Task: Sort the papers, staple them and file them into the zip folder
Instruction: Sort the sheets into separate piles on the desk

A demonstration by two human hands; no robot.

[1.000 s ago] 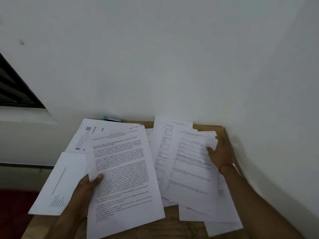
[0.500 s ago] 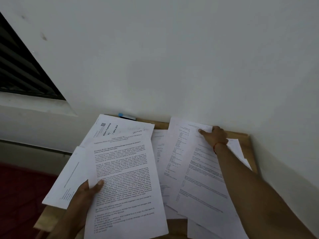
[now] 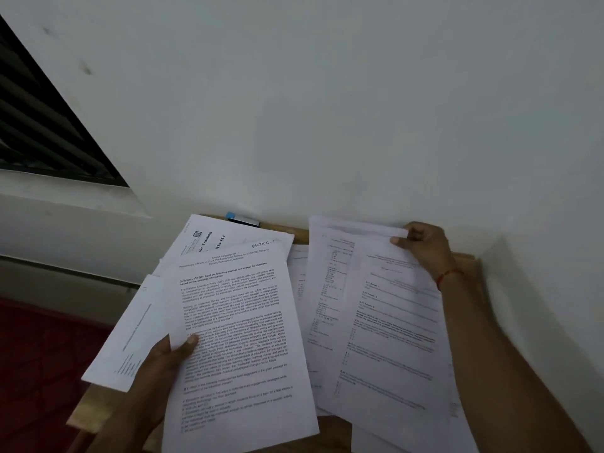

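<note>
Printed white papers cover a small wooden table (image 3: 464, 258). My left hand (image 3: 160, 367) grips a text-dense sheet (image 3: 238, 338) at its left edge, thumb on top, with more sheets fanned behind it. A narrower sheet (image 3: 127, 335) sticks out to the left under that hand. My right hand (image 3: 421, 245) pinches the top corner of a sheet with questions (image 3: 392, 325) at the far right, near the wall. More papers lie beneath, among them a "Training" cover page (image 3: 209, 238). A small blue and dark object (image 3: 242, 219) lies against the wall; I cannot tell what it is. No zip folder shows.
A white wall rises right behind the table and along its right side. A dark louvred window (image 3: 42, 125) with a white sill is at the upper left. Red floor (image 3: 39, 371) lies below the table's left edge.
My right hand has moved up from the sheet's right edge to its top corner near the wall and now pinches it. The left hand keeps its hold; the view has shifted.
</note>
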